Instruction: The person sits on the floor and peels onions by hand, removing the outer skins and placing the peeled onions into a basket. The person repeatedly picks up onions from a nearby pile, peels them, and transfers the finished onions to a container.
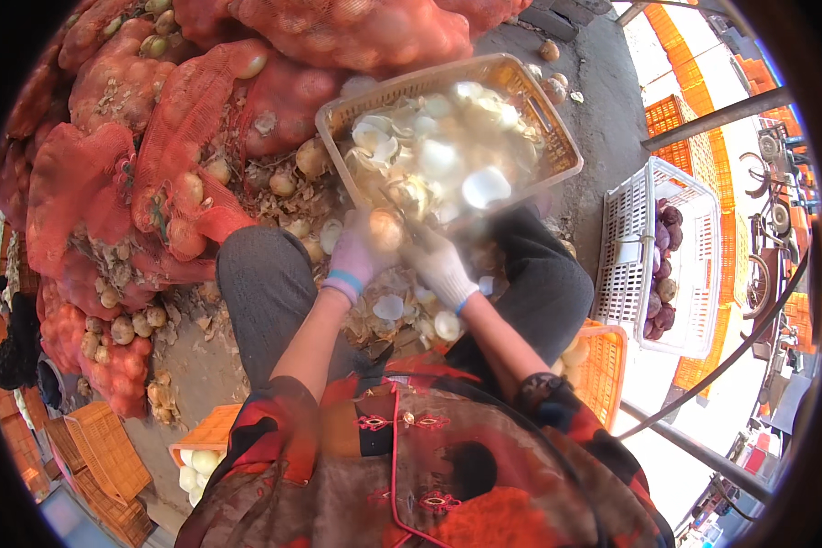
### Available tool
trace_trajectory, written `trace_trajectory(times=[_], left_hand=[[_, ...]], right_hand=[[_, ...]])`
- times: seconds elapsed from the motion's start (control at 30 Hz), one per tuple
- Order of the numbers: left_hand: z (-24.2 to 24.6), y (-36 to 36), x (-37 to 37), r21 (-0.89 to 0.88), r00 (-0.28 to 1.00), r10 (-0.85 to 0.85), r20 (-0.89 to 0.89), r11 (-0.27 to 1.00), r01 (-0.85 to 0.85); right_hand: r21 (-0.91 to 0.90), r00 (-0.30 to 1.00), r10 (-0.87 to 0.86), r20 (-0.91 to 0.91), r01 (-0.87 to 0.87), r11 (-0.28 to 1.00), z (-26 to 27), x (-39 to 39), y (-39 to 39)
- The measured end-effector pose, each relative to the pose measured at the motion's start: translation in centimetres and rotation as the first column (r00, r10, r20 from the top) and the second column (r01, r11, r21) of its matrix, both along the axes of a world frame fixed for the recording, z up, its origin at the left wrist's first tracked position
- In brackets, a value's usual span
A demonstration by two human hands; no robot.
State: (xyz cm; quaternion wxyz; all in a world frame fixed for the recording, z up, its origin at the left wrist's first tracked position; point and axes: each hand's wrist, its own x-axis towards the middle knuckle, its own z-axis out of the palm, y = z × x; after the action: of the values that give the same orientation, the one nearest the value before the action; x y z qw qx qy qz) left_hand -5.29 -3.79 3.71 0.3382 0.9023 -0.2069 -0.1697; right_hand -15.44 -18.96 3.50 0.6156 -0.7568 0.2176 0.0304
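Note:
My left hand (pixel 353 255), in a pinkish knit glove with a blue cuff band, holds a yellow-brown onion (pixel 386 231) between my knees. Close against the onion's right side is my right hand (pixel 442 266), in a white knit glove, with its fingers curled. A thin dark shape shows at those fingertips, too blurred to tell whether it is a tool. Just beyond both hands, a plastic crate (pixel 445 75) sits tilted, heaped with onion skins and pale peeled layers (pixel 486 187). Haze over the middle of the view blurs its contents.
Red mesh sacks of onions (pixel 198 144) pile up on the left. Loose onions (pixel 122 330) and dry skins litter the ground. Beside my right leg stands an orange crate (pixel 599 363); a white crate (pixel 623 253) farther right holds purple onions (pixel 664 288). Peeled onions (pixel 202 466) fill another crate at lower left.

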Motion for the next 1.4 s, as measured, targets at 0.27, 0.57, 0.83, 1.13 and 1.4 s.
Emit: trace_trajectory(times=[0.27,0.57,0.83,1.13,1.4], left_hand=[[0.2,0.4,-0.2,-0.009,0.998,0.055,-0.04,0.998,-0.055],[-2.7,1.7,1.3,-0.036,0.997,0.02,-0.07,0.999,-0.023],[-1.6,1.4,1.1,-0.034,0.999,-0.005,-0.049,0.999,0.003],[-6.1,0.9,0.5,-0.207,0.989,0.008,-0.146,0.978,-0.039],[-6.2,1.2,1.6,-0.356,0.983,-0.067,0.17,0.926,0.125]], right_hand=[[-0.434,0.958,0.275,-0.085,-0.284,0.855,4.2,-4.3,-1.3],[-0.533,0.88,0.356,-0.314,-0.474,0.701,1.9,-0.9,-0.5],[-0.531,0.918,0.344,-0.2,-0.396,0.749,-2.9,1.9,-0.5],[-0.763,0.898,0.417,-0.143,-0.368,0.532,-15.0,-1.2,-2.2],[-0.498,0.951,0.277,-0.136,-0.308,0.811,-8.5,1.7,-1.3]])
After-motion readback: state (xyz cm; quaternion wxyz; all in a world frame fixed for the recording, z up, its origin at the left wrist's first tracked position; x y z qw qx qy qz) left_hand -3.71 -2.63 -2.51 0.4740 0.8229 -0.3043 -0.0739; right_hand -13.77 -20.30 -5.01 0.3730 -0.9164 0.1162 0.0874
